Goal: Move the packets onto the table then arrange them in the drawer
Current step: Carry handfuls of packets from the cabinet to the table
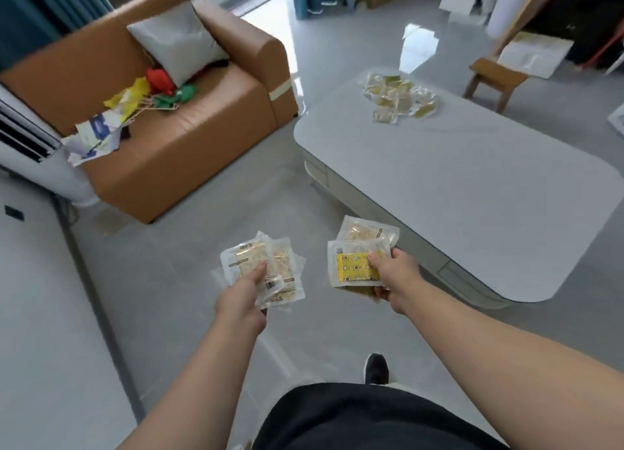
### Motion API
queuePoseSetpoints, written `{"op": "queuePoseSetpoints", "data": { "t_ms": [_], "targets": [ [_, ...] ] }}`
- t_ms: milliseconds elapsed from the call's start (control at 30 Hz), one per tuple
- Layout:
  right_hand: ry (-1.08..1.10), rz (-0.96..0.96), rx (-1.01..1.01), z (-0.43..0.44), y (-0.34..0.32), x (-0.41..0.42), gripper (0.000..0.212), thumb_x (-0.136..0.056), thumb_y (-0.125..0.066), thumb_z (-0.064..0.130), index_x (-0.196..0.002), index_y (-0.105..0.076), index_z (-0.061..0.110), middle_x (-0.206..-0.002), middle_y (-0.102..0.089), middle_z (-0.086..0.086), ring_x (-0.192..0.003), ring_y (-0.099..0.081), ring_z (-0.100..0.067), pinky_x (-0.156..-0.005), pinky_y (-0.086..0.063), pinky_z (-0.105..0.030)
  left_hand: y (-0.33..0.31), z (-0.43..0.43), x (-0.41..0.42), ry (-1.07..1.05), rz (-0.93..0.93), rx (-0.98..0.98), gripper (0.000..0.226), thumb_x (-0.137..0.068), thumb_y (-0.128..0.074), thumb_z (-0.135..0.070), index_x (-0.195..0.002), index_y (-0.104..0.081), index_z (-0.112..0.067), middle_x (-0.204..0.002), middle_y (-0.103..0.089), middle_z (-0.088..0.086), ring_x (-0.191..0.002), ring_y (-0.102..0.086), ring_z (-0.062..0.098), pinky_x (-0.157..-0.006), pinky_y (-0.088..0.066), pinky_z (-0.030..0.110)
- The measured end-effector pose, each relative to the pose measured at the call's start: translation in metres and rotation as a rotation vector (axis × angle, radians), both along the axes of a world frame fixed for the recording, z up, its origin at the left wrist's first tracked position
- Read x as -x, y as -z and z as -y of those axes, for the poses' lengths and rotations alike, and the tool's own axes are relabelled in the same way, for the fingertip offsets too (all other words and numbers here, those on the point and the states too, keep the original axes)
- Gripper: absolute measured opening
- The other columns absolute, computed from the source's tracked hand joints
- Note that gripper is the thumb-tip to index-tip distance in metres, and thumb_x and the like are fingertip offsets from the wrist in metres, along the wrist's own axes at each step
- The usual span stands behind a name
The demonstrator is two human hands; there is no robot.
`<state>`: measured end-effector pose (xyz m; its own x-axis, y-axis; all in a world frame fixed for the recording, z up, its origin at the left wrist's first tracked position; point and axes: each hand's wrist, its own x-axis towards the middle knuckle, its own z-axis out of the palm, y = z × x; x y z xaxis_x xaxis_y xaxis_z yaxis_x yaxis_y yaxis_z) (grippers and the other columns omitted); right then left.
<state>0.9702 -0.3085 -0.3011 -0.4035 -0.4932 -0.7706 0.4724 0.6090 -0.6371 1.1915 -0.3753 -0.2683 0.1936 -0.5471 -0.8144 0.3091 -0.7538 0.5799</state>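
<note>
My left hand (241, 297) grips a fanned stack of clear packets (270, 264) with pale yellow contents, thumb on top. My right hand (393, 277) holds another stack of packets (358, 257); the top one has a bright yellow patterned insert. Both hands hover over the floor, short of the grey low table (472, 193). A pile of similar packets (400, 96) lies at the table's far end. A drawer front (454, 275) shows on the table's near side, closed.
A tan sofa (175, 139) with a grey cushion and coloured cloths stands to the left. A small wooden stool (493, 78) sits beyond the table. A white air-conditioner unit (30, 145) stands at far left. My black shoe (375, 368) is on the grey floor.
</note>
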Motion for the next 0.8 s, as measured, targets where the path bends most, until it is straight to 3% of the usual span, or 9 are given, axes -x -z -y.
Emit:
{"op": "queuePoseSetpoints", "data": {
  "t_ms": [100,567,733,800],
  "targets": [
    [0.126,0.012,-0.012,0.019,0.005,0.045,0.014,-0.103,-0.059,0.016,-0.116,-0.062,0.02,-0.096,-0.071,-0.002,-0.073,-0.066,-0.016,-0.049,-0.046,-0.024,0.006,0.04,0.054,0.098,0.01,-0.003,0.036,-0.077,-0.085,-0.013,-0.11,-0.07,-0.015,-0.102,-0.077,0.004,-0.082,-0.075,0.023,-0.045,-0.054,0.028],
    [0.501,-0.098,-0.129,0.178,0.042,0.216,0.009,-0.101,-0.061,0.02,-0.108,-0.065,0.024,-0.092,-0.068,-0.003,-0.076,-0.063,-0.021,-0.062,-0.048,-0.033,0.059,0.268,0.267,0.489,0.062,-0.039,0.048,-0.069,-0.091,-0.013,-0.109,-0.066,-0.013,-0.099,-0.076,0.007,-0.085,-0.075,0.032,-0.081,-0.061,0.046],
    [0.553,-0.122,-0.143,0.229,0.042,0.272,0.008,-0.101,-0.061,0.019,-0.106,-0.065,0.024,-0.096,-0.071,-0.004,-0.082,-0.067,-0.023,-0.069,-0.052,-0.037,0.104,0.35,0.34,0.535,0.082,-0.049,0.129,-0.007,-0.102,-0.036,-0.128,-0.059,-0.021,-0.114,-0.072,0.004,-0.103,-0.069,0.036,-0.091,-0.055,0.053],
    [0.563,-0.118,-0.151,0.247,0.046,0.301,0.008,-0.101,-0.061,0.019,-0.106,-0.065,0.024,-0.095,-0.071,-0.003,-0.082,-0.067,-0.022,-0.077,-0.057,-0.041,0.086,0.363,0.378,0.584,0.065,-0.046,0.126,-0.018,-0.103,-0.035,-0.133,-0.055,-0.017,-0.122,-0.069,0.006,-0.109,-0.067,0.037,-0.094,-0.054,0.054]
  ]
}}
